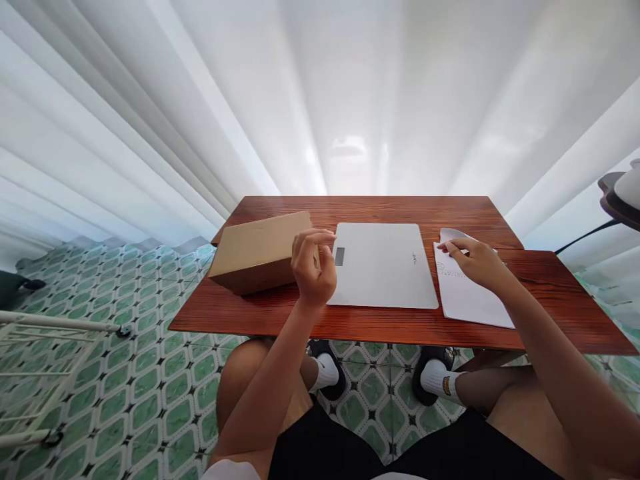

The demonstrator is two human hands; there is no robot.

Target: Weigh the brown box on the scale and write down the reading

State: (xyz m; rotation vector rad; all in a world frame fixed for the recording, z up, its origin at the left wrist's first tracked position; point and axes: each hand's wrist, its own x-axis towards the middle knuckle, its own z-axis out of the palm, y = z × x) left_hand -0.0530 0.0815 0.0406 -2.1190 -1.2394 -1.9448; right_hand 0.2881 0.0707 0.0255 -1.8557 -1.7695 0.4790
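Note:
My left hand (314,268) is raised between a brown cardboard box (263,250) and a flat white digital scale (383,267). Its fingers are loosely curled, thumb apart from the fingertips, with nothing visible between them. The scale lies flat, its small grey display (340,257) just beside that hand. Over the top of a white paper pad (473,300) with some printed or written marks is my right hand (473,261). Thumb and fingers come together there, and whatever they hold is hidden or too small to make out. Behind the fingers the sheet's upper edge curls up.
All of this rests on a reddish-brown wooden table (350,325) in front of my knees. White curtains (360,100) hang behind it. A white metal rack (60,327) on casters stands at the left on green tiled floor (165,380). A dark-edged object (620,200) juts in at the right.

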